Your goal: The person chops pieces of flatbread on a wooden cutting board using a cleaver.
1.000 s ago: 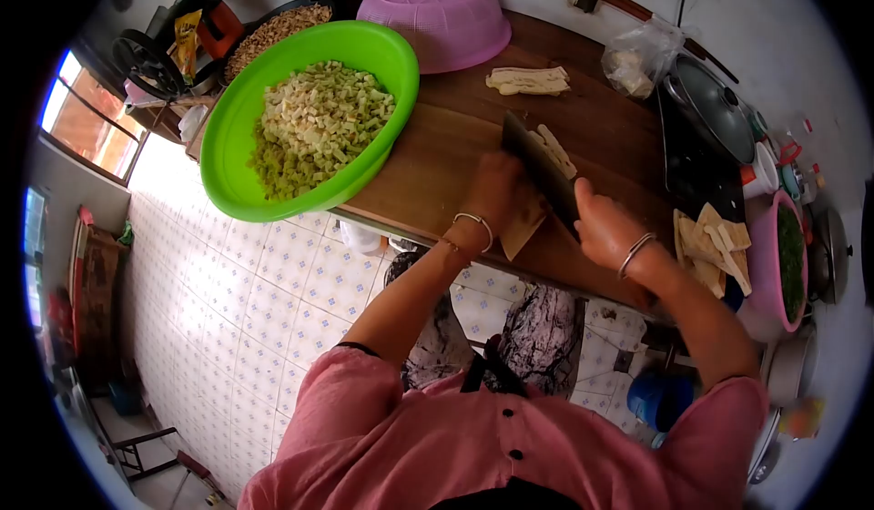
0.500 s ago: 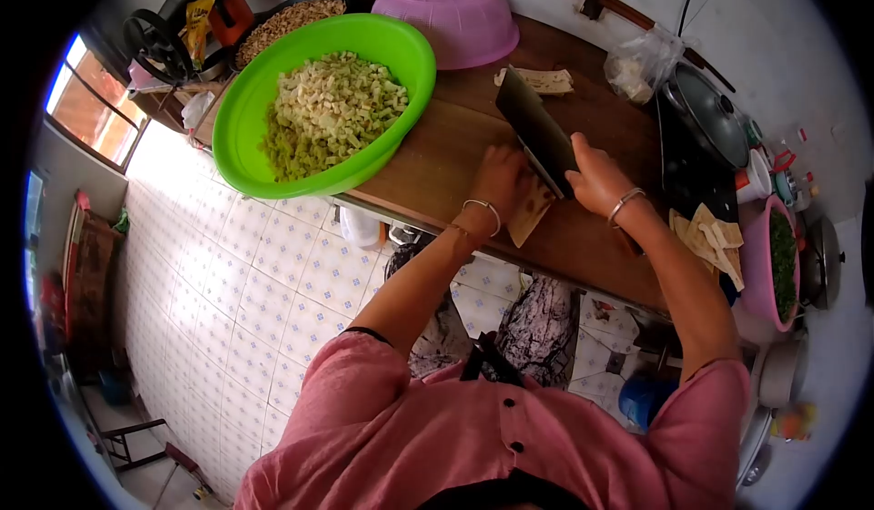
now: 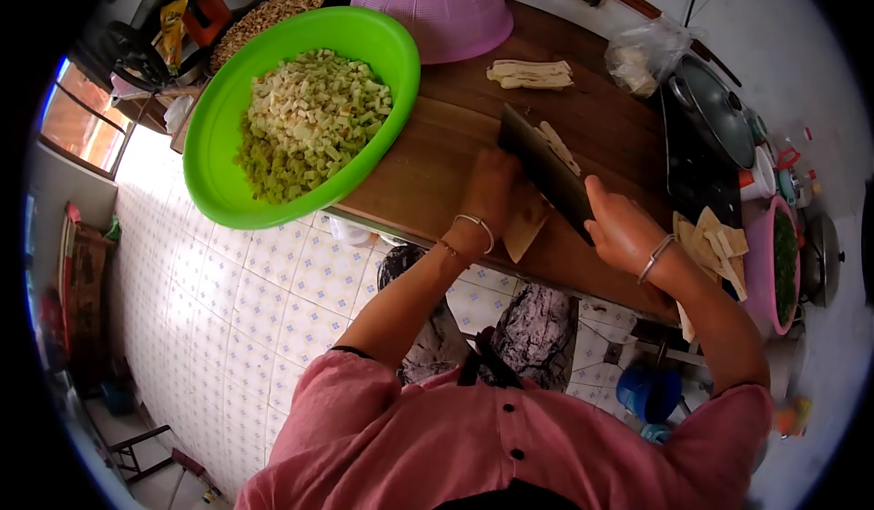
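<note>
My right hand (image 3: 624, 229) is closed around the handle of a cleaver (image 3: 546, 166), whose broad dark blade slants across the wooden board. My left hand (image 3: 492, 191) is beside the blade, its curled fingers pressing down a flat beige sheet (image 3: 525, 231) with brown spots; the fingertips are partly hidden. Just beyond the blade lie thin cut strips (image 3: 558, 148) of the same beige food. Farther back is a small stack of strips (image 3: 531, 75). Several more flat beige pieces (image 3: 710, 244) lie to the right of my right hand.
A big green basin (image 3: 205, 168) of diced pale and green food stands at the left. Behind it are an upturned pink basket (image 3: 435, 9) and a pan of brown bits (image 3: 269, 23). On the right are a plastic bag (image 3: 645, 55), a lidded pan (image 3: 710, 114) and a pink tub (image 3: 763, 264) of greens.
My right hand and the cleaver have shifted right and toward me. Cut strips now show beyond the blade. My left hand still presses on the sheet. The view has shifted slightly.
</note>
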A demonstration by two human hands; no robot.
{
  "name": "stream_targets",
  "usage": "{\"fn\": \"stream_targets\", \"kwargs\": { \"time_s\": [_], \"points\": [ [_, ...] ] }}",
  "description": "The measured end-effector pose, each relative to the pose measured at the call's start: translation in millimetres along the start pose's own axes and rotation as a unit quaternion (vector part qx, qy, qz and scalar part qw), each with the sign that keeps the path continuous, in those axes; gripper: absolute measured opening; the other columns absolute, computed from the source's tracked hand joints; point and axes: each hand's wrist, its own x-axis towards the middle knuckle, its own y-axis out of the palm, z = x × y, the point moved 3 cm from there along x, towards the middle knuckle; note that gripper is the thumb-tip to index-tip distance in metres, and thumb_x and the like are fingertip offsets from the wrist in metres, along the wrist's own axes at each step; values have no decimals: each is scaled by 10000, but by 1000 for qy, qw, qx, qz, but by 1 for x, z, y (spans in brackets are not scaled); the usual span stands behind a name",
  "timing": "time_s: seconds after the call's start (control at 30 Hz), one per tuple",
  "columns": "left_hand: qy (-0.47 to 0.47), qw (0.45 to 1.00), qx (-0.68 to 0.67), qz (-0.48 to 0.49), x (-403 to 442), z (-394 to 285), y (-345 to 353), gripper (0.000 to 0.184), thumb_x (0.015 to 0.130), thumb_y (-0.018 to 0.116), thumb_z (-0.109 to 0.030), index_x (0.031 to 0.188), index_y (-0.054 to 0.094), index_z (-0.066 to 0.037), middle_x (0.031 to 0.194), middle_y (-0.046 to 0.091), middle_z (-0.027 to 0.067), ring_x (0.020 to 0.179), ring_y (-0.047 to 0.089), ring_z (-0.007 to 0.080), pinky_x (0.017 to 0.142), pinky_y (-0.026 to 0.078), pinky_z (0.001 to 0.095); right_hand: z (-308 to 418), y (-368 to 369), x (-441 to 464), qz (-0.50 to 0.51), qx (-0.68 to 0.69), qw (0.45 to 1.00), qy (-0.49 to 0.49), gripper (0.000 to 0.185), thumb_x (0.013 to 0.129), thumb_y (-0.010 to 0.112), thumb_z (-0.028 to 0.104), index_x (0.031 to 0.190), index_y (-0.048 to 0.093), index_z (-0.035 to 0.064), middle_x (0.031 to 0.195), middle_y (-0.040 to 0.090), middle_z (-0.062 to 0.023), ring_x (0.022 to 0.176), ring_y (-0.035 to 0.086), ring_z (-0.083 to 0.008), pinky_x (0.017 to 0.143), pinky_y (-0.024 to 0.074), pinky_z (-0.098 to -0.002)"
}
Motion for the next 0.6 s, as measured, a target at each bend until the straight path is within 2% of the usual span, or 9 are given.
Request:
{"fn": "stream_targets", "kwargs": {
  "time_s": [0.13,0.23,0.3,0.37,0.47,0.53,0.6],
  "points": [
    [-10,999,3,40,5,0,1,147,666,622,-66,800,571,-33,840,546,172,867,488,372,752,418,433,9,9,31,-19,2,1000,-20,350,812,565,57,1074,350,-34,800,578,-308,792,555,-480,672,438,-525],
    [-8,998,-4,58,9,-4,-1,149,668,624,-79,798,568,-33,842,545,170,873,482,372,759,412,437,2,14,48,-34,25,999,16,326,815,568,61,1042,354,-35,826,574,-312,821,548,-484,686,437,-523],
    [-12,997,-7,78,-2,-8,2,152,669,624,-82,800,564,-34,850,543,170,875,478,371,763,409,438,-1,20,42,-75,61,995,-21,321,813,581,75,1015,356,-33,840,573,-313,838,546,-483,697,438,-518],
    [-6,1000,5,29,4,-4,-2,132,678,628,-96,765,548,-36,866,546,174,853,478,367,755,408,454,-4,13,39,-62,57,996,-9,358,810,595,92,1048,358,-31,861,569,-320,853,544,-480,702,440,-514],
    [0,1000,10,28,0,-1,-2,165,669,617,-68,818,551,-42,889,536,169,875,473,364,772,404,437,-7,15,19,-16,30,999,-21,378,813,592,96,1078,359,-38,871,568,-320,857,544,-480,710,443,-506],
    [2,1000,8,22,1,-1,0,155,674,613,-68,813,550,-44,887,536,169,875,473,364,773,403,437,-11,11,9,7,19,1000,16,396,815,585,93,1105,359,-52,876,572,-315,856,543,-482,718,442,-503],
    [12,1000,6,19,5,0,1,145,678,608,-67,809,549,-46,886,537,168,876,472,365,774,402,438,-2,14,18,-15,21,999,28,352,800,570,64,1081,377,-23,889,588,-299,861,562,-469,730,450,-508]
  ]
}}
